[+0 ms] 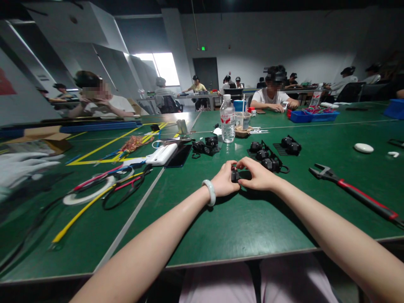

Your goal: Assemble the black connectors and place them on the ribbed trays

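Between my two hands is a small black part [235, 174], mostly covered by fingers, so its exact kind cannot be made out. My left hand [224, 180], with a pale bangle [209, 192] on the wrist, closes on it from the left. From the other side my right hand [257, 174] curves round, thumb and fingertips at the same part. Just beyond the right hand lie black plastic parts [268, 160] with round knobs. A similar black group [206, 146] sits past my left hand, and another black piece [288, 145] is farther right.
A water bottle [227, 120] and a cup with a straw [243, 120] stand ahead. Red-handled pliers [360, 195] lie right, near a white oval object [363, 148]. Left are cables [82, 206], a tape roll [67, 199] and a white power strip [162, 154]. Co-workers [274, 94] sit across.
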Demonstrator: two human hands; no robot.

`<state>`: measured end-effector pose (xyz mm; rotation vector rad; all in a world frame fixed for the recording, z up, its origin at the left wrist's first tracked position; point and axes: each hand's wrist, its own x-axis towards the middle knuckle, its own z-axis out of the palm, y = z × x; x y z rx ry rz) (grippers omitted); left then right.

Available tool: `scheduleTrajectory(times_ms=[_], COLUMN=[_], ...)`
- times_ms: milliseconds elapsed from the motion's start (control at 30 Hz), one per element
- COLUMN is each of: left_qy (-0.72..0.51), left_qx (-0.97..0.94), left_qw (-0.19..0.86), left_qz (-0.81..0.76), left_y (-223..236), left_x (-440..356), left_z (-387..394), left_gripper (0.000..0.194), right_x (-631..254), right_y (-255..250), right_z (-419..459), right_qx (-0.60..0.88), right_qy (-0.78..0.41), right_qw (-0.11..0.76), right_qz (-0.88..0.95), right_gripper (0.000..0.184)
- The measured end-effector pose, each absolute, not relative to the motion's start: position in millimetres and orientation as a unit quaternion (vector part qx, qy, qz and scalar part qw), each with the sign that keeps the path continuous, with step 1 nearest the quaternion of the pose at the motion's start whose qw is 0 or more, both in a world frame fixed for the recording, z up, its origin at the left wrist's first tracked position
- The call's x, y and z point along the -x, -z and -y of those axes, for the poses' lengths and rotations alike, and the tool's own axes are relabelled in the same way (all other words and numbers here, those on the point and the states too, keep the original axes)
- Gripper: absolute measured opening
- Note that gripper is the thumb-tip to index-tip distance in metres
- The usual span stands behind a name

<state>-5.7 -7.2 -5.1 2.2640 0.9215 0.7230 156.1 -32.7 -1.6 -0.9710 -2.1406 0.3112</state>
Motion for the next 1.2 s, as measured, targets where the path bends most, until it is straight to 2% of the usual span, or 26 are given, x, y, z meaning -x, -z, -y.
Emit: scheduleTrajectory(times_ms=[700, 1200], left_qy=[-0.260, -0.259], left_qx=[-0.858, -0.860], left_qw=[0.280, 0.284], left_qz=[-0.342, -0.337], left_y=[3.7, 5.8], left_x=[7.3, 8.6], left_z=[6.6, 5.6], left_gripper=[0.057, 0.061], right_x=[-152.4, -153.7], right_y=[4.6, 7.3], right_z=[31.4, 29.6], right_qx=[0.385, 0.400], right_qy=[-0.136, -0.142], right_qw=[0.383, 0.383], right_qz=[0.828, 0.821], right_gripper=[0.028, 0.027])
